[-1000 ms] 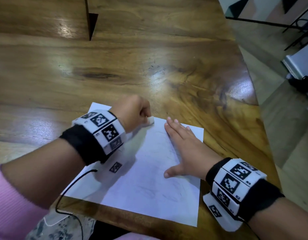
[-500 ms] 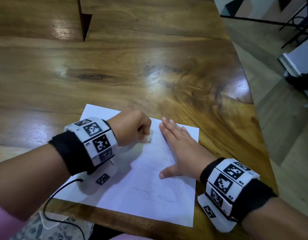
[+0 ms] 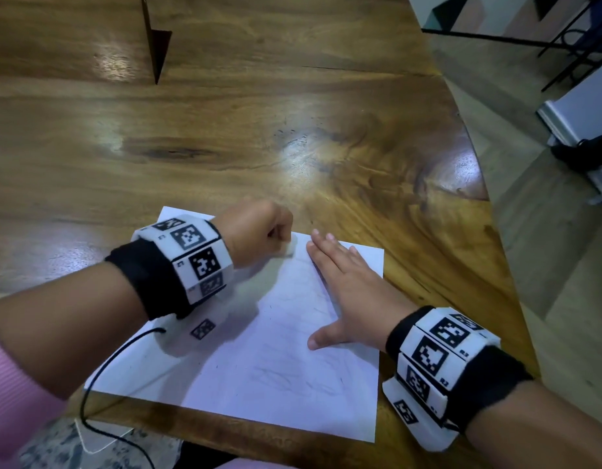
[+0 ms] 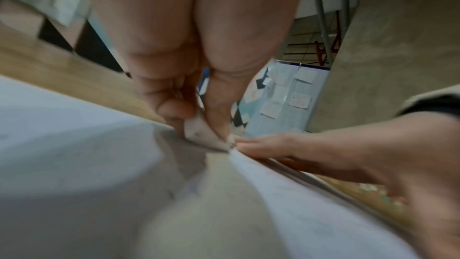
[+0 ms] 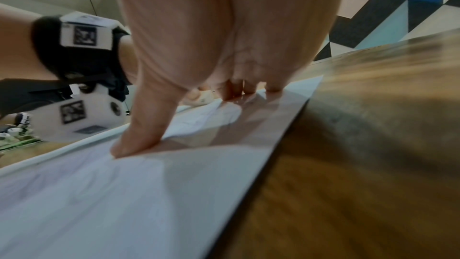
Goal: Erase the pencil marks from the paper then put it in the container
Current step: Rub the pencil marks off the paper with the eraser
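The paper (image 3: pixel 279 377) lies flat on the tabletop (image 3: pixel 225 130), close to the near edge. The left hand (image 3: pixel 259 235) is curled into a fist, and its grip pinches a small white eraser (image 4: pixel 204 133) that is pushing down on the far part of the sheet. The right hand (image 3: pixel 347 292) is spread out flat, with fingers straight, pressing the paper so it stays put. It holds nothing. Faint gray pencil lines show on the near half. I think the paper is thin, light and bendy, so it could crease or tear under hard rubbing. It looks best to lift it gently by an edge. I see no container here.
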{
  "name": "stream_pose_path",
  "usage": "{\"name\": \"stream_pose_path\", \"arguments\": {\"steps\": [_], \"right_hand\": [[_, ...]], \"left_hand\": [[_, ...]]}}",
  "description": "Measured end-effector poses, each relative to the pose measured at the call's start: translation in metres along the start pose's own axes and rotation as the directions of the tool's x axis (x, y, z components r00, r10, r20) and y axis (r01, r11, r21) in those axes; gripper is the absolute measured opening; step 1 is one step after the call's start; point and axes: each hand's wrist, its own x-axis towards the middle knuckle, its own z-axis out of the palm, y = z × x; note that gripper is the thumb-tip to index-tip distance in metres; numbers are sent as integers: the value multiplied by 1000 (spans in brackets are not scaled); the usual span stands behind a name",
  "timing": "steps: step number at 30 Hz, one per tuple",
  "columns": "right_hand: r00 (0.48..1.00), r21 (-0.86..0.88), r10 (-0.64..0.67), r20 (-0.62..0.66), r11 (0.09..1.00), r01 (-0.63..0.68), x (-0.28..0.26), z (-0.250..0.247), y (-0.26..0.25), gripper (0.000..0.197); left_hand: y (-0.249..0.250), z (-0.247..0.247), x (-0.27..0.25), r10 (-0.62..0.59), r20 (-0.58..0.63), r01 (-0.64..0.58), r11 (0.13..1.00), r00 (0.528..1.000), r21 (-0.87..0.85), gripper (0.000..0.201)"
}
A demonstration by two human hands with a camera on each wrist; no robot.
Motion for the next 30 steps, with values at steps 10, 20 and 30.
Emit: {"name": "stream_pose_path", "arguments": {"steps": [10, 20, 30], "right_hand": [[1000, 8, 0, -5, 1000, 0, -1, 0, 0, 129], [1000, 30, 5, -13, 1000, -4, -1, 0, -1, 131], [1000, 7, 8, -3, 1000, -8, 0, 0, 0, 131]], "left_hand": [[7, 7, 2, 57, -29, -58, 998, 998, -18, 5], [10, 10, 0, 61, -7, -61, 998, 998, 12, 8], [5, 15, -12, 103, 89, -105, 994, 991, 14, 7]]}}
